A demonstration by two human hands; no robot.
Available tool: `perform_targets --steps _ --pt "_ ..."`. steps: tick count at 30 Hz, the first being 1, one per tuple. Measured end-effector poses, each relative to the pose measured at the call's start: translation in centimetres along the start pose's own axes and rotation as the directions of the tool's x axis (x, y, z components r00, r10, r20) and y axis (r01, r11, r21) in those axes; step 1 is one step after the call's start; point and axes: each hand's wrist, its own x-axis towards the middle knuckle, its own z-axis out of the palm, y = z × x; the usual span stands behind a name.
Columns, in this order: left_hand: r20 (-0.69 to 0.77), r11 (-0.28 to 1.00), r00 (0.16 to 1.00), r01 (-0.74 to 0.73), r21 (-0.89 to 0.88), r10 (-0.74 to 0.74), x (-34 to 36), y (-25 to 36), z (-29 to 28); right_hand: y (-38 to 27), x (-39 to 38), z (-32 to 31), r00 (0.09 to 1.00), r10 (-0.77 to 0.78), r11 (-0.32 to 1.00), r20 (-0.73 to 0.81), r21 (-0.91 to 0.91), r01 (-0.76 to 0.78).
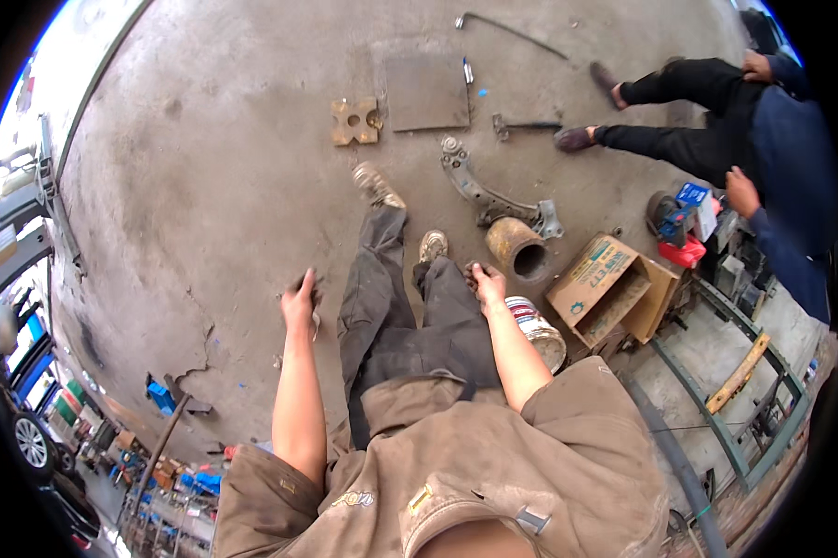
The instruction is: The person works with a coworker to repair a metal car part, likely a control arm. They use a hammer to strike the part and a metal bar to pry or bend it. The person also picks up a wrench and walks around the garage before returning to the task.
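My left hand (300, 299) hangs over the concrete floor, left of my trouser leg. Its thumb points forward and its darkened fingers are loosely bent and apart; I see nothing held. My right hand (487, 285) is beside my right thigh, fingers curled in, and whatever they may hold is hidden. Nearest to it are a rusty metal pipe section (516, 249) and a white bucket (536, 333). Ahead lies a control arm (486, 193), a car suspension part, with one end by the pipe. My feet are apart, the left one further forward.
Ahead lie a steel plate (428, 93), a notched metal block (355, 122), a hammer (527, 126) and a bent bar (512, 33). An open cardboard box (605, 290) and a green metal frame (716, 372) stand at right. Another person (716, 121) sits or crouches far right.
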Motion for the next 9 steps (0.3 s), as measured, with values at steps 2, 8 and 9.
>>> perform_targets --steps 2,8,9 --pt "-0.187 0.998 0.982 -0.016 -0.068 0.003 -4.2 -4.0 -8.0 -3.0 -4.2 1.3 0.998 -0.059 0.982 0.038 -0.176 0.064" --pt "-0.456 0.953 0.871 0.042 -0.300 -0.182 -11.1 -21.6 -27.1 -7.2 -8.8 6.1 0.980 -0.148 0.847 0.135 -0.494 0.196" --pt "-0.454 0.941 0.877 -0.004 -0.339 -0.159 -10.4 -21.3 -28.5 -6.9 -8.2 6.8 0.965 -0.142 0.834 0.221 -0.497 0.237"
